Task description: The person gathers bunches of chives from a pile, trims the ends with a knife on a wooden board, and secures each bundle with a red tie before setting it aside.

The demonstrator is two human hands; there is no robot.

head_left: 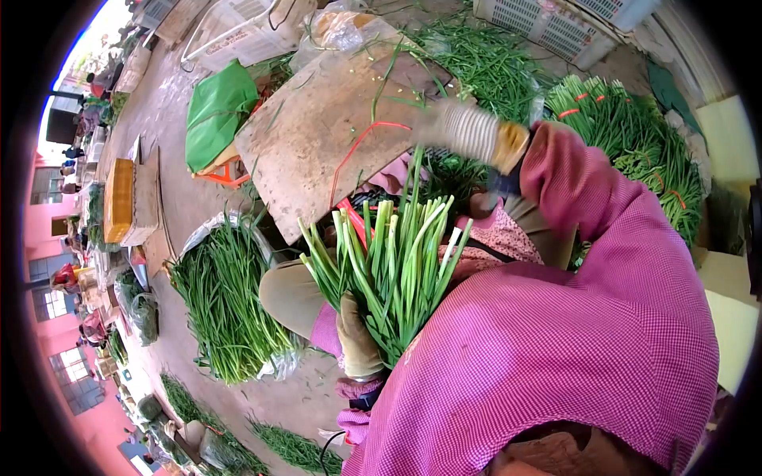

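My left hand [359,339], in a dirty beige glove, is closed around a thick bunch of garlic chives [389,270]. The pale cut ends fan upward, and the leaves run down against my pink checked sleeve. My right hand [460,133], in a whitish glove, is above the right edge of a worn wooden board [317,135]. Motion smears its fingers, so whether they grip anything does not show. A thin red tie [347,159] crosses the board from near that hand toward the bunch. A long green stalk stands just below the right hand.
Left of my knee, a lined basket holds loose chives [230,301]. Tied bundles [635,143] are stacked at the right, with more loose greens [484,67] behind the board. A green-covered stool [218,115], white crates [246,36] and a cardboard box [131,202] stand around. People sit far left.
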